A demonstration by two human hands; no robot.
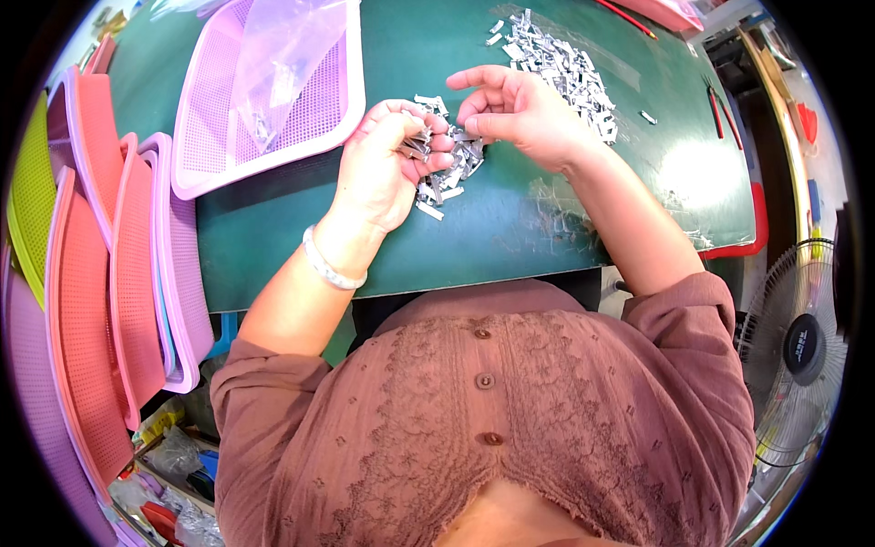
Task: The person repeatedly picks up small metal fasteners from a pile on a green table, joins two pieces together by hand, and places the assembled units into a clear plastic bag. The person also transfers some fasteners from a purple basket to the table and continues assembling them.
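- Head view, looking down: a green table (410, 264) with small, silvery metal pieces on it, worked by a person's two bare hands.
- The left hand (375, 173), a pale bracelet (324, 266) on its wrist, is raised over the table, its fingers curled around several held pieces (416, 146).
- The right hand (529, 114) faces it, thumb and forefinger bent toward each other above the near pile (467, 162); whether a piece is pinched between them, I cannot tell.
- The near pile lies loose below and between the hands. A larger far pile (574, 82) spreads beyond the right hand, with one stray piece (648, 118) to its right.
- Left of the hands, a lilac basket (208, 123) with mesh sides sits on the table. In it lies a clear bag (287, 55), with some metal pieces showing through the plastic.
- Along the left edge, more baskets stand nested on their sides: lime (30, 201), coral (87, 346) and lilac ones. What they contain, if anything, is hidden.
- Near the table's right edge lies a red-handled tool (715, 114); a fan (802, 351) stands below.
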